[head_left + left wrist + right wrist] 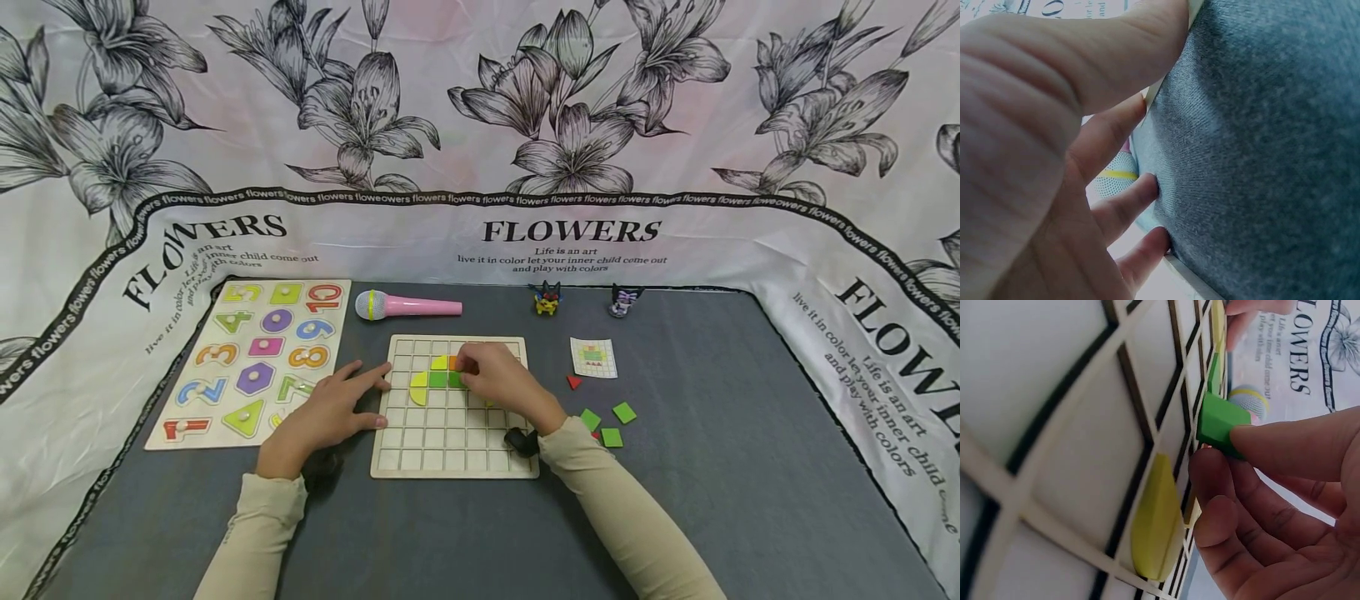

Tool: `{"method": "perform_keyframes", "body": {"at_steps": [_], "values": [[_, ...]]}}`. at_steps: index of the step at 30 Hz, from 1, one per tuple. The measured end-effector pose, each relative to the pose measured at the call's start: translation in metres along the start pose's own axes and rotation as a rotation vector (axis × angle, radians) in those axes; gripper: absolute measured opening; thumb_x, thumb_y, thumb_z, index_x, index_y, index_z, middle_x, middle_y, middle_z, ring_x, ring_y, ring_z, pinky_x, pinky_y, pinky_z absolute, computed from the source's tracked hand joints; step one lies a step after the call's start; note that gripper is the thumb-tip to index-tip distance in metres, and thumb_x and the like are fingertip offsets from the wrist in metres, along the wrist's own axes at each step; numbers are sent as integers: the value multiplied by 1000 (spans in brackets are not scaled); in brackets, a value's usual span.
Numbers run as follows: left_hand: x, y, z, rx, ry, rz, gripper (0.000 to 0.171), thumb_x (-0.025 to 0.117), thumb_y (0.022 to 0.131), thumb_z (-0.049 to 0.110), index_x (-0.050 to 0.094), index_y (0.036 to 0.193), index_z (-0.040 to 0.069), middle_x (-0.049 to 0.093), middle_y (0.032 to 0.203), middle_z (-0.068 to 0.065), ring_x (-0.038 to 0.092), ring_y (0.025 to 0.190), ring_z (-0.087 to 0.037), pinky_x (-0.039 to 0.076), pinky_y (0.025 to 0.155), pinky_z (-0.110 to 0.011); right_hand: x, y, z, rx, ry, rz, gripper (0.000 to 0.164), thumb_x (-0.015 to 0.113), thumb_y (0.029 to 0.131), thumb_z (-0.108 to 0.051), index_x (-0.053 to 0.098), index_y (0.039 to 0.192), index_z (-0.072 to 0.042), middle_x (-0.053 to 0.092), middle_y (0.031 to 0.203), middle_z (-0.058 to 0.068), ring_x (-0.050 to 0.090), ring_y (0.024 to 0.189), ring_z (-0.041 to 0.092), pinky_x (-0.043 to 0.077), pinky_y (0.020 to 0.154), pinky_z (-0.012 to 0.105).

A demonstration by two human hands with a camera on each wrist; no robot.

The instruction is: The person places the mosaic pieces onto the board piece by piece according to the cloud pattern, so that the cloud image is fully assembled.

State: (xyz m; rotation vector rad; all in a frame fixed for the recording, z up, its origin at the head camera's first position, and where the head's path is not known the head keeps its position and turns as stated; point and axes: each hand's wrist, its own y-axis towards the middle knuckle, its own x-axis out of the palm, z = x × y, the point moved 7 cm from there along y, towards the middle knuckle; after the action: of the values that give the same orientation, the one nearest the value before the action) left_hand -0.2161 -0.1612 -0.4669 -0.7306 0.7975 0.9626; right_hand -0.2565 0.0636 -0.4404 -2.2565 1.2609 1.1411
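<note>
A pale wooden grid board lies on the grey cloth between the hands. My right hand is over its upper part and pinches a green square tile between thumb and fingers, close against the grid. Just left of it sits another green tile. Yellow rounded pieces and part of an orange piece are in nearby cells, and another yellow piece shows under the right hand. My left hand spreads its fingers, with thumb and index fingertip at the board's left edge.
A number-and-shape puzzle board lies left, partly under the left hand. Behind the grid are a pink toy microphone and two small figurines. Right of it lie a pattern card, a red triangle and loose green tiles.
</note>
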Motion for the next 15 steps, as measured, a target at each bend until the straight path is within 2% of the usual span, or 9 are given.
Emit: {"method": "perform_keyframes", "body": {"at_steps": [9, 15], "values": [[0, 0, 0, 8, 0, 5, 83, 84, 95, 29, 43, 164, 10, 60, 153, -13, 22, 156, -52, 20, 118, -78, 4, 5, -1, -6, -99, 6, 8, 74, 95, 3, 74, 95, -4, 69, 90, 5, 63, 85, 20, 54, 77, 38], [0, -1, 1, 26, -7, 10, 81, 84, 95, 28, 44, 163, 8, 63, 149, -11, 22, 156, -53, 20, 118, -78, 6, 7, -4, -30, -131, 6, 10, 73, 94, 6, 74, 91, -4, 67, 87, 5, 60, 82, 20, 53, 74, 35]]}}
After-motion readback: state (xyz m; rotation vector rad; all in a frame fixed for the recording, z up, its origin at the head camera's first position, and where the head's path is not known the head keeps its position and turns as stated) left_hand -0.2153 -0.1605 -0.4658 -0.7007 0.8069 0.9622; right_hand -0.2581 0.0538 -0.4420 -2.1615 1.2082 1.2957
